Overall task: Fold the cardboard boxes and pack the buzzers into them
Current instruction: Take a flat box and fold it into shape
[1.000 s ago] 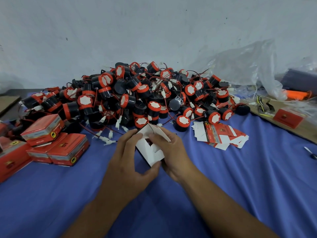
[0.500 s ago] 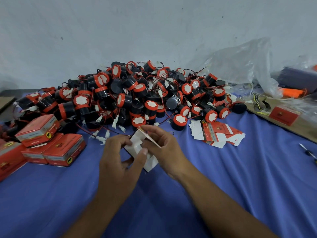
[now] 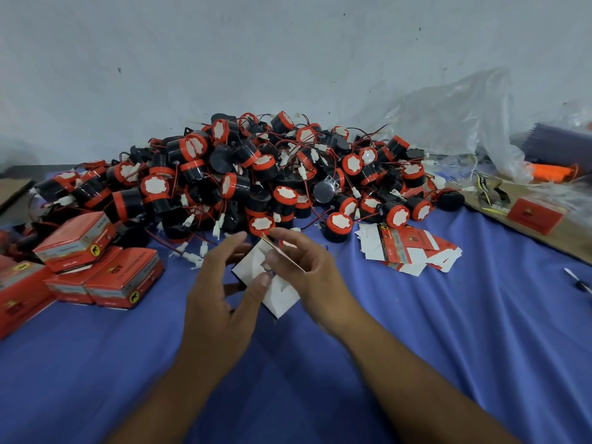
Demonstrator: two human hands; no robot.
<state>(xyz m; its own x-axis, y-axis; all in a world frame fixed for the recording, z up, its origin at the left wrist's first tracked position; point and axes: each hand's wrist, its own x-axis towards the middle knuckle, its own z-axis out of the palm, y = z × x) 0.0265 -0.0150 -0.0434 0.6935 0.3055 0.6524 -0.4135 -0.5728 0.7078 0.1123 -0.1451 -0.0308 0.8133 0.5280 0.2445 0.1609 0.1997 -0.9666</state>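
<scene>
Centre of frame, nearest: left hand [image 3: 221, 293] w/ thumb pressed on a half-folded, white-sided box [image 3: 278, 294], other fingers loosely spread. Right hand [image 3: 307, 270] pinched its top flap. No buzzer visible in it. Lower left: several closed red boxes [image 3: 125, 277], prob. done. Centre right: flat blanks [image 3: 410, 248], unfolded. Behind, mid-frame: big buzzer pile [image 3: 256, 174], unpacked. Most work was left.
</scene>
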